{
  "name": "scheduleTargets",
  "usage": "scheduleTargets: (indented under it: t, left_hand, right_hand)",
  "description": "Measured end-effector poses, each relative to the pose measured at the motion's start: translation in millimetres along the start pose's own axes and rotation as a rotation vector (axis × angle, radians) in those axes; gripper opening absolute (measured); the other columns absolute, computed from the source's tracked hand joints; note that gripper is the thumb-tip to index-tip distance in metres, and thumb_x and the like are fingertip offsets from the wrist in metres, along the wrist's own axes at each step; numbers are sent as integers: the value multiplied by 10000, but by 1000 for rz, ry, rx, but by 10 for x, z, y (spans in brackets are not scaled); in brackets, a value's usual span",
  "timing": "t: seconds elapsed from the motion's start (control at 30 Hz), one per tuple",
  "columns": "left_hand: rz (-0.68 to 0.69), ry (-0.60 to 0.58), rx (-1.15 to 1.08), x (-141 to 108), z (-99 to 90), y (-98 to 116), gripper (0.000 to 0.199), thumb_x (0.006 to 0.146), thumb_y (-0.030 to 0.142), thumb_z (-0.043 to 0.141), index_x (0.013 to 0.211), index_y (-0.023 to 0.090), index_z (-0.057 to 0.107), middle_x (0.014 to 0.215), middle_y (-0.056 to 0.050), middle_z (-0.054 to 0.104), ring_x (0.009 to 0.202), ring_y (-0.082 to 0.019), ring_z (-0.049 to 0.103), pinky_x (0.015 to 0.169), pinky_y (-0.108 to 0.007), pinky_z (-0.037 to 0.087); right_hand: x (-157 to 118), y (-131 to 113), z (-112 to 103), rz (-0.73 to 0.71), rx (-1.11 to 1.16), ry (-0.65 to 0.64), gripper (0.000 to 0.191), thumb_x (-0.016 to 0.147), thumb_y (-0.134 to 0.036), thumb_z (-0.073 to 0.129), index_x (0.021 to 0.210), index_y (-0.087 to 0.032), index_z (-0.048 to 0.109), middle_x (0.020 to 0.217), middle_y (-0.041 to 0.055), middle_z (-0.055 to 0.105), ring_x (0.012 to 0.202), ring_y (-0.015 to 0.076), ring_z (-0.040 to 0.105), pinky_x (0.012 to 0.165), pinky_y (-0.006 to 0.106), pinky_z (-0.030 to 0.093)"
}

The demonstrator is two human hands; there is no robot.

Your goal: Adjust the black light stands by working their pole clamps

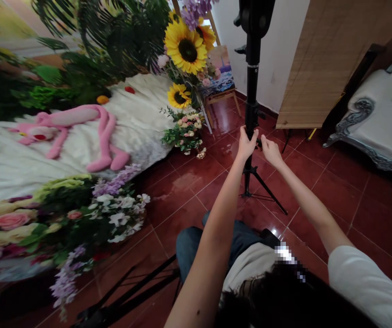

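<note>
- The left hand [246,145] is closed around the pole of a black telescopic tripod stand [251,91], grasping it as far as I can see
- The right hand [271,152] is just beside the pole, with fingers [263,142] half curled toward it (I cannot tell if they touch the pole or the small fitting there)
- The stand is upright directly in front of the hands, and its legs are already spread on the red tile floor [196,200]
- Ahead and left of the hands, a sunflower bouquet [185,52] rises beside a small painting [218,70] on a wooden easel
- Further left, a pink plush panther [69,127] lies on white fluffy fabric [141,118]
- Right of the hands hang a bamboo blind [322,64] and, lower, a white bench with carved silver frame [353,123]
- Left of the hands, a small gold-coloured object [201,154] sits by a rose posy [185,132]; I cannot tell if it is a container or holds anything
</note>
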State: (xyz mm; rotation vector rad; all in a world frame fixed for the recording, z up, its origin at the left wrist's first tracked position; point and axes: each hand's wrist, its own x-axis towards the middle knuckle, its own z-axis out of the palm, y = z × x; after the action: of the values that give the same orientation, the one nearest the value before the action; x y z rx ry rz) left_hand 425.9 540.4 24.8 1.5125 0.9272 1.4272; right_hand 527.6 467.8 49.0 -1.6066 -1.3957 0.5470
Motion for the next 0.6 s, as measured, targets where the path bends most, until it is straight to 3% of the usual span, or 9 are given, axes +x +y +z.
scheduleTargets:
  t: [0.2, 0.3, 0.37, 0.47, 0.53, 0.6]
  left_hand:
    - [-32, -44, 31, 26, 7, 40, 422, 900, 579, 576, 1090, 220, 461, 1008, -84, 655, 930, -175, 629, 952, -417, 525]
    - [4, -61, 8, -233, -139, 56, 417, 937, 541, 536, 1205, 231, 464, 1292, -125, 612, 1168, -188, 599, 1077, -413, 474]
    - [-27, -62, -45, -637, -356, 19, 415, 926, 512, 558, 1259, 275, 482, 1461, -94, 529, 1306, -192, 551, 1140, -412, 447]
    - [-345, -50, 0, -1521, -868, -112, 237, 860, 513, 601, 1006, 333, 653, 1169, 0, 723, 1156, -210, 667, 1099, -437, 497]
    - [-459, 45, 47, -2175, -1320, -194, 228, 811, 522, 611, 914, 335, 691, 961, 4, 767, 959, -245, 734, 973, -489, 566]
    - [-544, 215, 108, -2803, -1842, -219, 238, 763, 536, 604, 838, 328, 692, 800, 11, 764, 777, -267, 748, 867, -533, 591]
  right_hand:
    - [89, 99, 117, 166, 252, -46, 625, 942, -719, 395, 569, -222, 462, 527, -1, 460, 587, 153, 520, 625, 269, 424]
    - [89, 107, 150, 230, 304, -44, 635, 997, -664, 311, 572, -216, 460, 497, -12, 437, 521, 124, 458, 581, 256, 404]
    - [69, 93, 178, 276, 351, -45, 632, 1037, -595, 261, 566, -214, 440, 467, -20, 396, 465, 103, 383, 533, 256, 355]
    - [48, 51, 222, 309, 400, -48, 585, 1065, -511, 224, 589, -226, 411, 449, -29, 344, 430, 92, 316, 488, 271, 289]
    - [46, 5, 236, 323, 414, -33, 532, 1063, -476, 195, 635, -237, 402, 462, -28, 346, 433, 100, 313, 482, 283, 283]
    - [37, -54, 225, 320, 428, -19, 473, 1044, -458, 156, 684, -250, 381, 473, -32, 327, 436, 115, 294, 485, 297, 291]
